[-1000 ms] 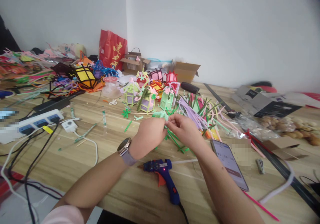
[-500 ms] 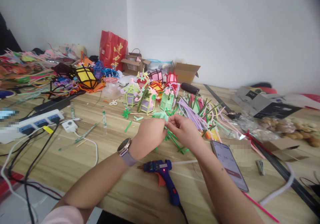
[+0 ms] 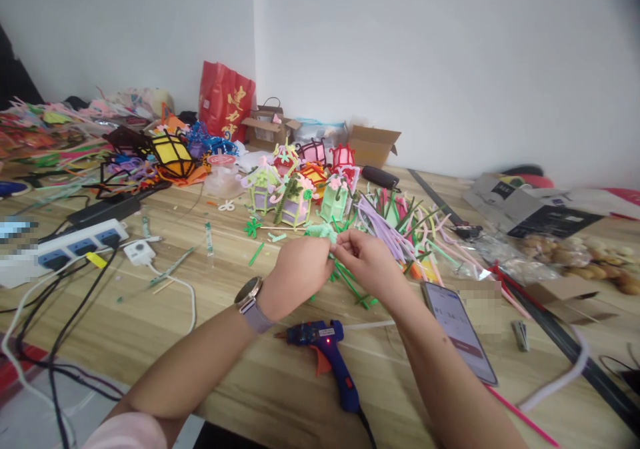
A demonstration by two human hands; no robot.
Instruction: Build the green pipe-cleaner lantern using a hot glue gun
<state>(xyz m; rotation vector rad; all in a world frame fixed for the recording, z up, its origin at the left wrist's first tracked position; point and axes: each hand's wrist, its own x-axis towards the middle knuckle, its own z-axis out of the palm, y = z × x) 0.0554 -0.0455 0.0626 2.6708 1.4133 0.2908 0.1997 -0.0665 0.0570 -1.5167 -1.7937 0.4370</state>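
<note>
My left hand (image 3: 301,270), with a watch on its wrist, is closed around a light green fuzzy pipe-cleaner piece (image 3: 321,230). My right hand (image 3: 369,262) meets it fingertip to fingertip, thumb and forefinger pinched at the piece's right end. Most of the piece is hidden behind the fingers. Green pipe-cleaner stems (image 3: 353,285) lie on the table beneath and behind the hands. Just beyond stands a mint green lantern (image 3: 335,199), next to a lilac and green lantern (image 3: 296,207). Nearer to me a blue glue gun (image 3: 325,342) lies with its red light on.
To the right lie a phone (image 3: 460,332), a bundle of purple pipe cleaners (image 3: 383,229) and a small cardboard box (image 3: 563,299). A power strip (image 3: 80,249) with cables is at the left. A red bag (image 3: 225,102) and an open carton (image 3: 373,145) stand by the wall.
</note>
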